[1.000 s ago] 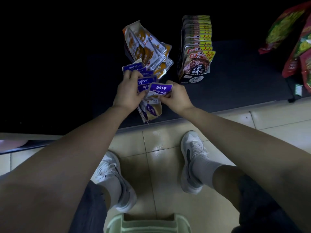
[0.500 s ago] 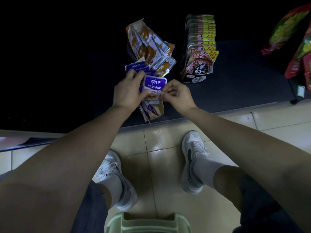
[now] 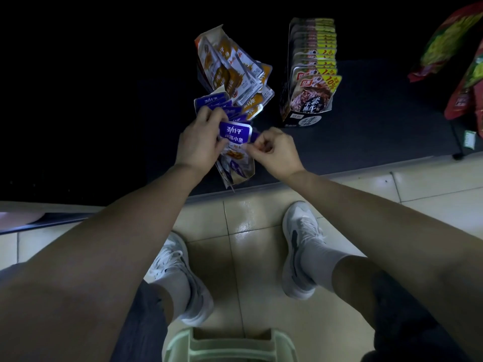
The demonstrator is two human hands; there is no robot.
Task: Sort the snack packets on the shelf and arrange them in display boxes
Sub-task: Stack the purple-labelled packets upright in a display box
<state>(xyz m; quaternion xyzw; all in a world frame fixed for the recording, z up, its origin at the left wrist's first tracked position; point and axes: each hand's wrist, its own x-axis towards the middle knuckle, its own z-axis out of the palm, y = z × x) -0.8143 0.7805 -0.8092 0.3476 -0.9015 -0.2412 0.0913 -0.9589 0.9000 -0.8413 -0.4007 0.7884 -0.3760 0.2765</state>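
Dim light falls on a low dark shelf (image 3: 379, 131) that meets a pale tiled floor (image 3: 248, 212), and the person sits close to its front edge on a pale green stool (image 3: 230, 343), white trainers (image 3: 303, 244) planted apart, so both arms reach the stock without stretching. The left hand (image 3: 201, 145) grips a fanned bundle of purple snack packets (image 3: 214, 101), its fingers curled over the bundle's left side, apparently to keep the loose packets together as one flavour while they are squared up. The right hand (image 3: 274, 150) pinches the right edge of the front purple packet (image 3: 235, 133) between thumb and forefinger, its other fingers curled in; that light pinch suits sliding a single packet into line with the rest. The bundle hangs just above the shelf's front edge, and I cannot tell whether its lower ends sit inside a box. Just behind it, touching or nearly so, orange-and-white snack packets (image 3: 230, 69) splay out untidily, which suggests they are yet to be sorted. To the right, a black display box (image 3: 300, 118) stands apart with its dark packets with yellow corners (image 3: 313, 61) filed upright in a neat row, a finished model for the others. Red and green bags (image 3: 449, 43) hang at the far right, well clear of the hands. My judgement is that the purple lot is mid-gathering and destined for a box of its own.
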